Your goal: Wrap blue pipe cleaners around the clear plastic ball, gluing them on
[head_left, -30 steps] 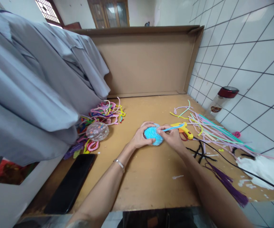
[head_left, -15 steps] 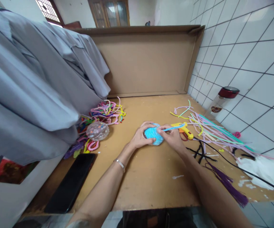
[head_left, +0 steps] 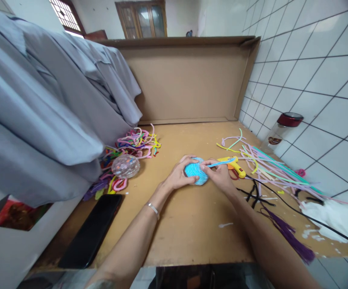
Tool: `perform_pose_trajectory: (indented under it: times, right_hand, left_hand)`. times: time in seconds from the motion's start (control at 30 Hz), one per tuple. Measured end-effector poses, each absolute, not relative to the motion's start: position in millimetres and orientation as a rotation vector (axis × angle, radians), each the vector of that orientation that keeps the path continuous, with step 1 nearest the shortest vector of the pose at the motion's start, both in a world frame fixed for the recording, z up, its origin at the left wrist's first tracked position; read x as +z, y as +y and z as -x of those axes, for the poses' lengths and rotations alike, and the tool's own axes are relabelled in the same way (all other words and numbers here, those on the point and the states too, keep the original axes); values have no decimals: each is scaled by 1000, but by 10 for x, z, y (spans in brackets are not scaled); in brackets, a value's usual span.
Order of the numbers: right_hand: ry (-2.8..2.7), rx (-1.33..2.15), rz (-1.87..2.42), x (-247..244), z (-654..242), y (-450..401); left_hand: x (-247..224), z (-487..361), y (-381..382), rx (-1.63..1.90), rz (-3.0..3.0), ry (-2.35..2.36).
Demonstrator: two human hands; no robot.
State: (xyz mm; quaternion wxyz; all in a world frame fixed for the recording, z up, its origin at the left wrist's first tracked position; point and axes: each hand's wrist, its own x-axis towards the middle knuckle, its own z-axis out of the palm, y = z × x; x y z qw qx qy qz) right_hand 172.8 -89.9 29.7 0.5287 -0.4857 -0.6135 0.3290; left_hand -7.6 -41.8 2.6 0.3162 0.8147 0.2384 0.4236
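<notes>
Nothing but the view visibly shifted: round, ribbed blue ball [head_left: 197,173], mid-bench [head_left: 186,228], clasped by left hand [head_left: 177,175], fingers widely curved; slender blue fuzzy strip [head_left: 222,162] pinched tightly by right hand's [head_left: 221,176] fingers, apparently being laid on, calling for steady guidance.

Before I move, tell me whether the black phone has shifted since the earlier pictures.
No. The black phone keeps its place against the front edge of the table; only the view has shifted slightly.
</notes>
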Motion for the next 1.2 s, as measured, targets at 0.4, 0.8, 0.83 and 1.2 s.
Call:
perform_pose_trajectory:
  times: [0.4,0.8,0.83,1.2]
  right_hand:
    - [-1717,889,994,351,-1897,-859]
    - [-1345,463,1068,-172,-1847,-575]
    - [-1337,423,1073,-184,-1791,-556]
    - [-1312,91,1050,-104,-1415,-479]
  left_hand:
    - [-77,75,-566,1161,-2271,729]
    - [-212,-42,-384,1365,-2332,748]
    - [-216,-50,-365,1378,-2340,744]
    - [-190,15,-253,1397,-2339,652]
